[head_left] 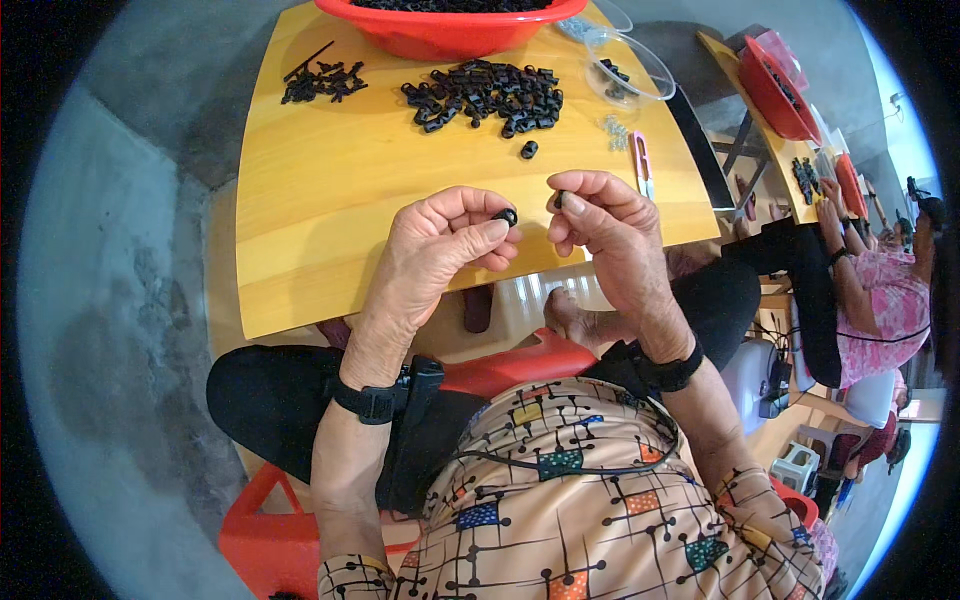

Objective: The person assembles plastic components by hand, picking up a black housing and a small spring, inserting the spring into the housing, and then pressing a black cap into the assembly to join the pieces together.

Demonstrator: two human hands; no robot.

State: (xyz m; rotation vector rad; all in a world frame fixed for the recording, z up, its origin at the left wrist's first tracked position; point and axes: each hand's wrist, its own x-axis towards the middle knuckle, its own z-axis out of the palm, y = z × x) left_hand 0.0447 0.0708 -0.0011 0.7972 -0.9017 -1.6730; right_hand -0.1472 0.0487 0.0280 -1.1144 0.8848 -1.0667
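Above the near part of the yellow table, my left hand pinches a small rounded black plastic part between thumb and fingers. A hole or loop seems to show in it. Close by on the right, my right hand is closed in a pinch on a tiny black piece, mostly covered by the thumb and fingertips. The two pieces are apart. Beyond my hands lies one loose black part, in front of a heap of similar black plastic parts.
A red basin of black parts stands at the far edge. Thin black pieces lie far left. At right are a clear tub, small clear pieces and a pink-handled tool. Another person sits at a table further right.
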